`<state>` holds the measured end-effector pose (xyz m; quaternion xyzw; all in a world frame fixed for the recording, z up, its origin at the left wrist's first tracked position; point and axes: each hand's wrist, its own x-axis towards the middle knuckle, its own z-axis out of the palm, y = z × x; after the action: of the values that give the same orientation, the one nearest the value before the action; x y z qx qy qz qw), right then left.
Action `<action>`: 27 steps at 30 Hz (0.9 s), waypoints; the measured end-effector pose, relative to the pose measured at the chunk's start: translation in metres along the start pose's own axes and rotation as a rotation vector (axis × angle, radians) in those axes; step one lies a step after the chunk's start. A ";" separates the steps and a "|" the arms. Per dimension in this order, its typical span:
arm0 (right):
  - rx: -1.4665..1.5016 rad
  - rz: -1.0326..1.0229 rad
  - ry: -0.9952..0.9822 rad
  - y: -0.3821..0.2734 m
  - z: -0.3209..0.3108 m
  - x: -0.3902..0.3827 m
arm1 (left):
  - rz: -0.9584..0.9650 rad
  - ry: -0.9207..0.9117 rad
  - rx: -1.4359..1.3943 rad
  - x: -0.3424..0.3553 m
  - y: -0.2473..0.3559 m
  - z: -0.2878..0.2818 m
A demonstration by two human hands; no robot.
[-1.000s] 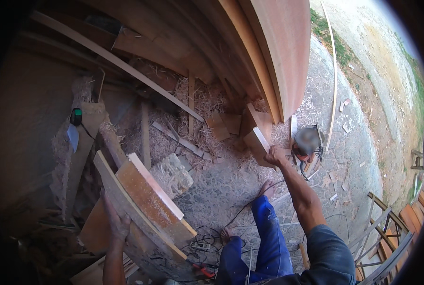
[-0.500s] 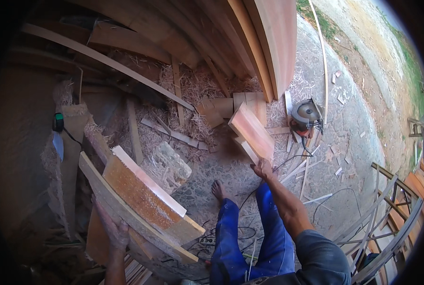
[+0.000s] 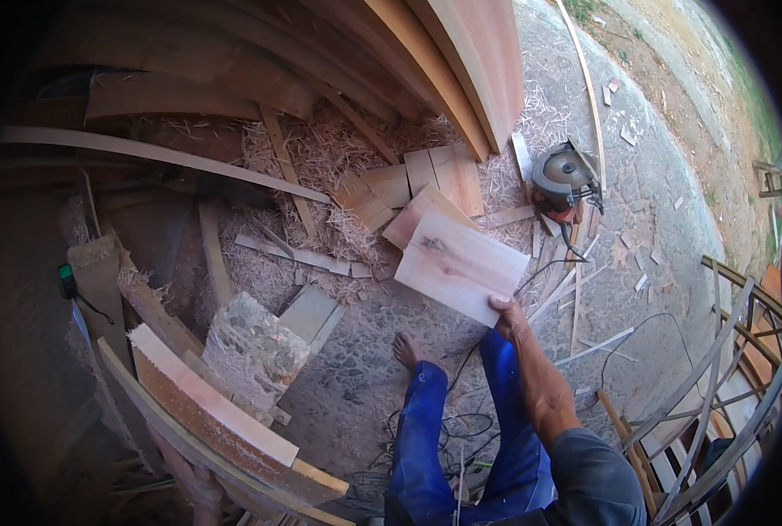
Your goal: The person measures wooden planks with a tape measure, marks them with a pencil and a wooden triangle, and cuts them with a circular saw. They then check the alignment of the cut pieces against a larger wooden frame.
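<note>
Tall wooden panels (image 3: pixel 483 70) crowded my view's upper middle; one curved plank (image 3: pixel 167 431) slanted through the lower left, one pale board (image 3: pixel 461 267) lay centre-frame, one circular saw (image 3: pixel 566 180) upper right. The right hand (image 3: pixel 511 320) pinched the board's edge; the left hand (image 3: pixel 189 482) touched the plank, its closure unclear to me.

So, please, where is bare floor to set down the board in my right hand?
Floor looks mostly bare between the pale block and the bare foot; another patch, with few scraps, lies right of the circular saw. Beyond the held board, shavings and offcuts crowd it.
</note>
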<state>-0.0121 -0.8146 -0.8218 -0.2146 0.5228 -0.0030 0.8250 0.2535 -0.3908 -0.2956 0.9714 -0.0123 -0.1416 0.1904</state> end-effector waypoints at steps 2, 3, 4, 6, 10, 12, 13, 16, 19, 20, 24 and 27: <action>-0.077 -0.031 0.081 0.019 -0.021 0.036 | -0.021 -0.011 0.023 -0.001 -0.024 -0.009; -0.066 -0.024 0.109 0.026 -0.030 0.046 | -0.021 -0.014 0.041 0.003 -0.033 -0.008; -0.051 -0.019 0.127 0.031 -0.031 0.057 | -0.014 -0.013 0.062 0.009 -0.036 -0.005; -0.070 0.073 0.149 0.035 -0.020 0.075 | -0.029 0.031 0.115 0.000 -0.042 -0.007; -0.122 0.220 0.178 0.042 -0.045 0.086 | 0.002 0.051 0.189 0.011 -0.039 -0.008; -0.148 0.256 0.189 0.034 -0.025 0.090 | -0.009 0.089 0.217 -0.004 -0.040 -0.007; -0.117 0.349 0.241 0.039 -0.042 0.103 | 0.012 0.089 0.216 0.000 -0.036 -0.005; -0.112 0.381 0.311 0.045 -0.030 0.116 | 0.083 0.120 0.162 0.001 -0.007 0.010; -0.115 0.253 0.279 0.055 -0.038 0.119 | 0.026 0.140 0.102 0.004 0.003 0.009; -0.152 0.246 0.274 0.054 -0.041 0.118 | -0.002 0.133 0.072 0.002 0.003 0.010; -0.264 0.265 0.227 0.031 -0.019 0.121 | -0.023 0.117 -0.014 0.007 0.021 0.015; -0.123 -0.070 0.229 0.032 -0.034 0.124 | 0.094 0.021 -0.067 0.028 0.049 0.024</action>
<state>0.0076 -0.8263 -0.9527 -0.2810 0.6048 -0.0244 0.7447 0.2755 -0.4470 -0.3067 0.9642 -0.0514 -0.1227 0.2292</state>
